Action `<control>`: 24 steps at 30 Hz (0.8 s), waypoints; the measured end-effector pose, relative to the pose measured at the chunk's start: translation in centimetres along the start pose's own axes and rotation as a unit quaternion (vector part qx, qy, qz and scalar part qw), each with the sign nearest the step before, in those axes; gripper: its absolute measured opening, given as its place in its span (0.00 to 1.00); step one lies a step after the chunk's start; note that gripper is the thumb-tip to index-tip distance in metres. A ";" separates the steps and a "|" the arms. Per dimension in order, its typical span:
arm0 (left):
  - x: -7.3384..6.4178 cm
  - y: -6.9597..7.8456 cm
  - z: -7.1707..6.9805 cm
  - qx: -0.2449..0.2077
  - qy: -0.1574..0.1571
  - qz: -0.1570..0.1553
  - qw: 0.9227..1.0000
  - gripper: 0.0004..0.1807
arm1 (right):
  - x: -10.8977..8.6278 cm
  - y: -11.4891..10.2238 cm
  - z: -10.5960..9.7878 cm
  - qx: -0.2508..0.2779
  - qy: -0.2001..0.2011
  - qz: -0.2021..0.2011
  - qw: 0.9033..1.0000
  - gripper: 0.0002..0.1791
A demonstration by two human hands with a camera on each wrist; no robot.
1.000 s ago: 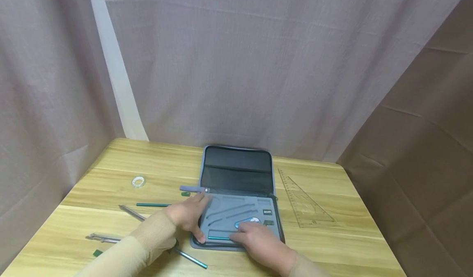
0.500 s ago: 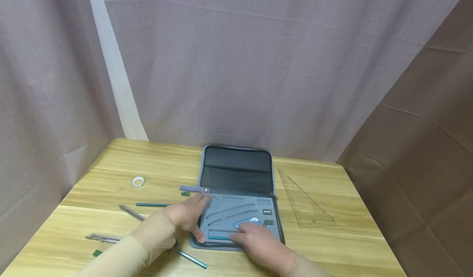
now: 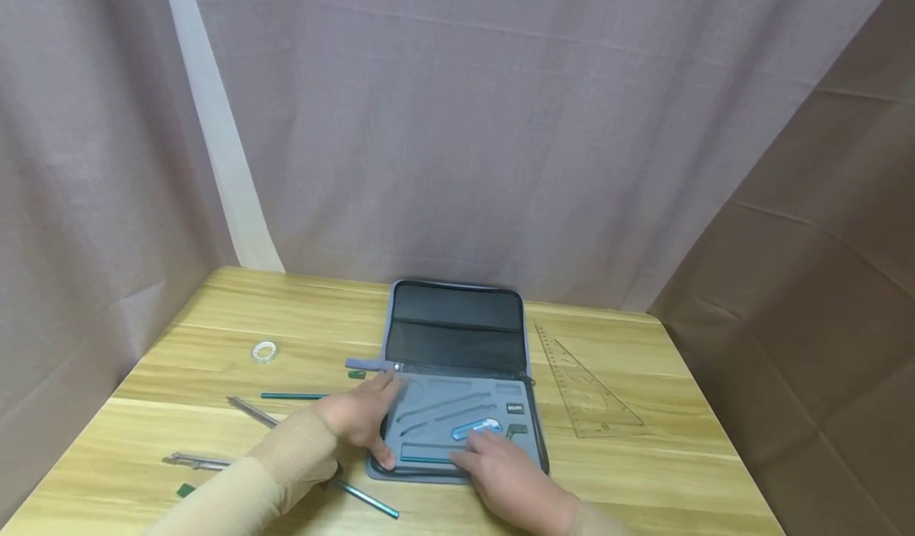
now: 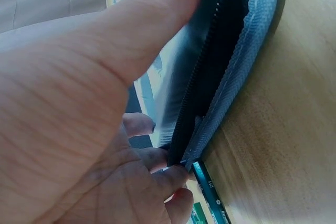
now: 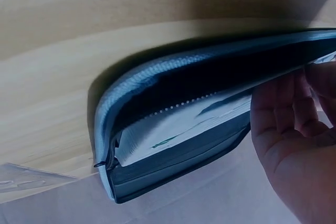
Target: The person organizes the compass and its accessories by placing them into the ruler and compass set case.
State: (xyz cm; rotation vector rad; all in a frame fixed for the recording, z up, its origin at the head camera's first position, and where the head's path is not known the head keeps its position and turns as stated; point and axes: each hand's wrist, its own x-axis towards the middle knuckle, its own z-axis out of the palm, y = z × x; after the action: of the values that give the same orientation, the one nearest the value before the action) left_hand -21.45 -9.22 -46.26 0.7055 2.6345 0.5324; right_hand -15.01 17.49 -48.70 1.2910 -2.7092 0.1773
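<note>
An unzipped stationery case (image 3: 457,307) lies with its lid back, a grey moulded tray (image 3: 436,409) in its near half. My left hand (image 3: 360,415) rests spread on the tray's left edge, thumb at the near corner. With its fingertips my right hand (image 3: 507,472) touches the right part of a teal pencil (image 3: 422,459) lying in the front slot; the pencil's right end is hidden. Just beyond those fingers sits a blue and white rounded item (image 3: 475,428). A small sharpener (image 3: 515,408) occupies a slot at the right. The right wrist view shows my right fingers (image 5: 294,108) bent above the case.
Left on the table are a tape roll (image 3: 264,352), a pencil (image 3: 291,396), a metal compass (image 3: 194,462), another metal tool (image 3: 250,410) and small green pieces (image 3: 186,490). A teal rod (image 3: 368,500) lies in front. A clear set square (image 3: 589,393) lies right.
My right hand has slid slightly to the right, uncovering more of the teal pencil and the blue and white item. The left hand holds its place on the tray's edge.
</note>
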 end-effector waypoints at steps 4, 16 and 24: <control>-0.1 0.0 0.0 0.002 -0.004 -0.005 1.000 0.69 | -0.2 0.0 0.1 0.003 -0.001 0.006 1.000 0.14; 0.1 0.1 -0.1 0.004 -0.003 -0.006 1.000 0.69 | 1.5 4.2 -1.9 0.066 0.022 0.128 0.989 0.05; -0.1 0.1 -0.2 0.002 0.001 -0.005 1.000 0.68 | 1.5 11.3 -2.3 0.175 0.028 0.374 0.910 0.16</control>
State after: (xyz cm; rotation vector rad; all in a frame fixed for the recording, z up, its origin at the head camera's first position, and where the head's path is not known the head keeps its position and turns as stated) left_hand -21.43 -9.19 -46.02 0.6935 2.6412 0.5246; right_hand -24.56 23.83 -46.72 0.2035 -3.0571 0.7844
